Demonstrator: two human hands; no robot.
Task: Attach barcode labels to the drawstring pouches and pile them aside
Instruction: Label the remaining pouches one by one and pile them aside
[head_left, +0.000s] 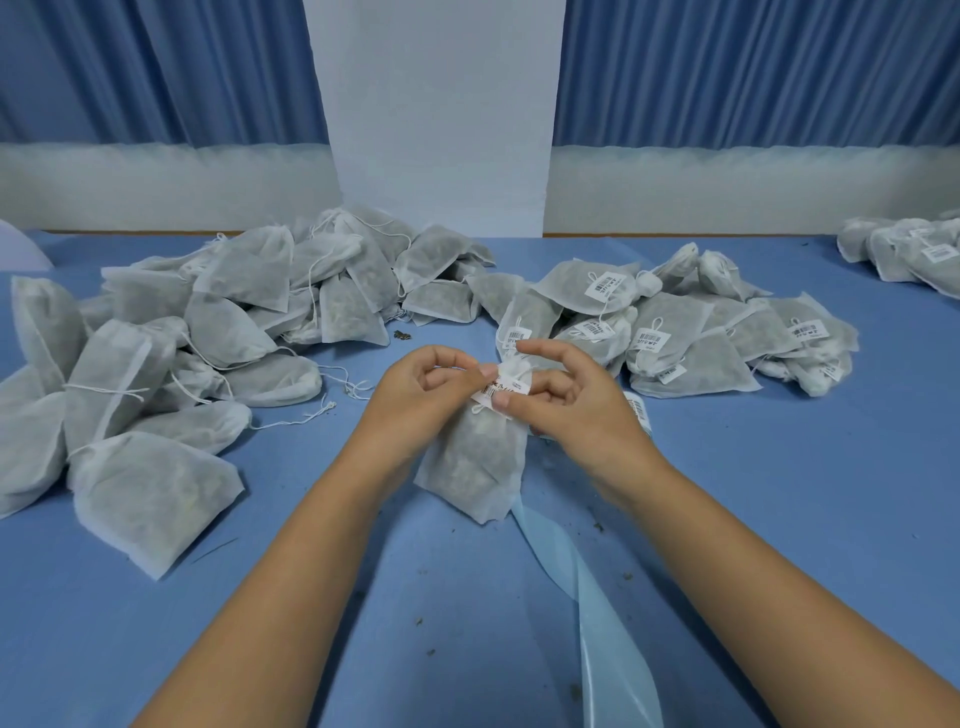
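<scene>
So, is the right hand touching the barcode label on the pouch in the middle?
Touching. The head view shows the thumb tip of the right hand pressed on the barcode label at the gathered top of the pouch.

The light is soft, even and fairly bright, with a cool blue look over everything. Only faint shadows lie on the table (779, 493) under the arms (291, 571) and beside the bags (156, 499). The wide lens bends the table's far edge and the curtains (156, 67) near the top corners, and the picture is a little soft, so the print on the labels (602, 286) looks fuzzy.
</scene>
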